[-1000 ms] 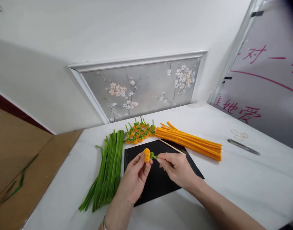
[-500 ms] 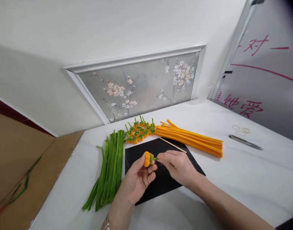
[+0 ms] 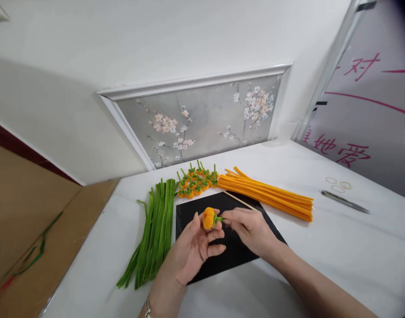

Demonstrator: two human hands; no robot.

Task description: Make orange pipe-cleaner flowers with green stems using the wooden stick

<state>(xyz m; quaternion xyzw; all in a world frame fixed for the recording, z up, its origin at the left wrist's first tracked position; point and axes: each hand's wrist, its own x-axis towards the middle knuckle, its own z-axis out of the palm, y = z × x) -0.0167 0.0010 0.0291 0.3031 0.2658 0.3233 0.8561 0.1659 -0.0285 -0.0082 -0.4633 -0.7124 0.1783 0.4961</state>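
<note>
Holds a small orange pumpkin (image 3: 208,218) over the black sheet (image 3: 235,254), pinching its green stem (image 3: 219,219) with the right hand (image 3: 250,227) at three o'clock, backing it with the loosely open left hand (image 3: 192,251) from seven. Has stemmed pumpkins (image 3: 196,184) at eleven, green pipe cleaners (image 3: 158,229) at nine, orange pipe cleaners (image 3: 268,195) at two.

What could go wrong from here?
The left hand is splayed, thumb off the pumpkin: if the right hand slips, it may drop onto the mat.
Right hand pinches only the stem; a hard tug might loosen it.
The stick lies right by that hand and could get knocked.
</note>
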